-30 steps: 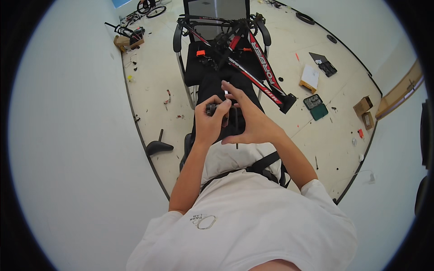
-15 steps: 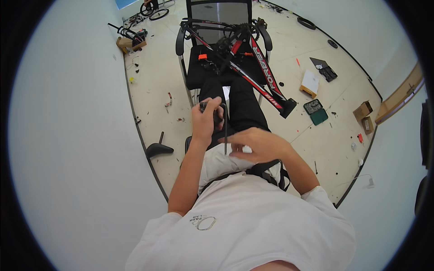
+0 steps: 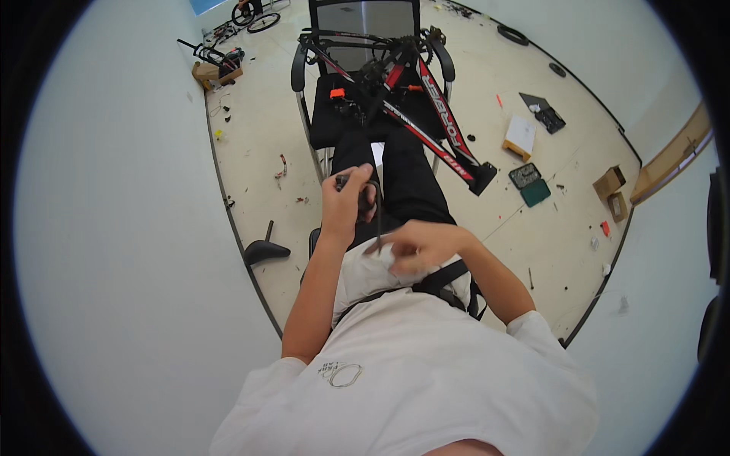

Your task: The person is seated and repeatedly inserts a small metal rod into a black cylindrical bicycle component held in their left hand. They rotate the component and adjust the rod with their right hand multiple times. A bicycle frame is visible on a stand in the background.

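Observation:
My left hand (image 3: 342,204) is closed around a small black part (image 3: 366,201), held above my lap; the fingers cover much of it, so its kind is unclear. A thin dark L-shaped hex key (image 3: 379,216) sits at that part, its long arm running down toward my waist. Beside the key's lower end is my right hand (image 3: 426,245), blurred by motion, its fingers apart and one fingertip close to the key. Whether it touches the key I cannot tell. Ahead, a red, black and white bicycle frame (image 3: 437,114) lies across a black armchair (image 3: 323,125).
On the floor to the left lies a bicycle saddle (image 3: 266,252) with its post. To the right are a green tool case (image 3: 535,192), a black case (image 3: 549,118), a white-and-orange box (image 3: 520,137) and cardboard boxes (image 3: 610,185). Wheels (image 3: 264,23) lie at the far left.
My right hand has shifted slightly left and its fingers have moved around the key's lower end. My left hand stays in place with the black part.

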Motion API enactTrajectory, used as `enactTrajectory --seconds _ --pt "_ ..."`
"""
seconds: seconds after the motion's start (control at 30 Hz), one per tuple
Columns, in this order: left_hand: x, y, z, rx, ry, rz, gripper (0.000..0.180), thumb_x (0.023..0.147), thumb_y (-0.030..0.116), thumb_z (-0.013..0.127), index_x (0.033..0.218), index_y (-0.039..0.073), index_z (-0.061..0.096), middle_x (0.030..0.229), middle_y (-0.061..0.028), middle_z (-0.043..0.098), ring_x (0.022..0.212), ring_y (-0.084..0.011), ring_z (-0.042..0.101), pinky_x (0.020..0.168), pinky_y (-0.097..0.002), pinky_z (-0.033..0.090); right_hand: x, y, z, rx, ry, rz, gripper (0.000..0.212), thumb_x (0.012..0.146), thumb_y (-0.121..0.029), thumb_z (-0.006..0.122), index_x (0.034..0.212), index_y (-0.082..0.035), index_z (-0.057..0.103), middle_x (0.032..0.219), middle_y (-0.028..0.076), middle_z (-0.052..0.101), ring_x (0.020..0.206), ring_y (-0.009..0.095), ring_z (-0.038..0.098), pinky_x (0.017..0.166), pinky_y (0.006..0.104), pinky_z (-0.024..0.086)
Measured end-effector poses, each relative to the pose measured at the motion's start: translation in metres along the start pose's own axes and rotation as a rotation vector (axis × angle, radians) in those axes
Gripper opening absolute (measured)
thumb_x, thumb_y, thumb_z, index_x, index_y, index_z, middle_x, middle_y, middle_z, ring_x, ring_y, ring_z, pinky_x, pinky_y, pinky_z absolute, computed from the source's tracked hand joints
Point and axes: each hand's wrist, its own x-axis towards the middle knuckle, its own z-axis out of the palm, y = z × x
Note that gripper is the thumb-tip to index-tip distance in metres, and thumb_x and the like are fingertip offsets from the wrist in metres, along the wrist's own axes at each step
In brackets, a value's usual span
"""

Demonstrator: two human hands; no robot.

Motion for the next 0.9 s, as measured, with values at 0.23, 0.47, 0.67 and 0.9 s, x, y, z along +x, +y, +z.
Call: enactTrajectory --seconds 0.23,0.47,0.67,0.9 --pt "-0.012 -0.004 0.007 0.191 -0.102 0.046 0.031 0.087 0.026 0.069 0.067 0.005 0.056 0.058 -0.0022 0.051 0.045 -0.0110 0.046 0.038 -0.0270 0.037 -0.022 -0.065 -0.057 0.258 0.497 -0.151 0.077 0.080 -0.008 0.054 0.150 -0.001 0.024 0.062 0.005 0.057 0.049 0.011 0.054 0.050 0.0247 0.047" --pt "0.003 0.000 -0.001 0.119 0.014 0.044 0.027 0.088 0.021 0.066 0.069 0.006 0.055 0.057 -0.0023 0.050 0.044 -0.0107 0.047 0.037 -0.0264 0.036 -0.011 -0.027 0.001 0.136 -0.017 -0.152 0.057 0.083 -0.012 0.059 0.139 -0.006 0.050 0.082 0.009 0.069 0.067 0.013 0.067 0.066 0.0262 0.053" --pt "-0.010 -0.001 0.001 0.127 -0.141 -0.021 0.029 0.088 0.023 0.066 0.066 0.007 0.054 0.059 -0.0020 0.052 0.046 -0.0105 0.048 0.037 -0.0267 0.036 -0.011 -0.042 -0.062 -0.149 0.809 -0.318 0.041 0.088 -0.015 0.061 0.125 -0.001 0.056 0.097 0.010 0.067 0.084 0.017 0.066 0.076 0.0287 0.051" --pt "0.003 -0.012 0.001 0.190 0.040 0.030 0.036 0.090 0.029 0.067 0.065 0.005 0.058 0.053 0.0017 0.052 0.040 -0.0068 0.045 0.037 -0.0231 0.031 0.000 -0.012 0.004 0.168 0.130 -0.231 0.038 0.087 -0.019 0.067 0.116 0.005 0.061 0.115 0.015 0.066 0.106 0.023 0.062 0.096 0.0347 0.046"
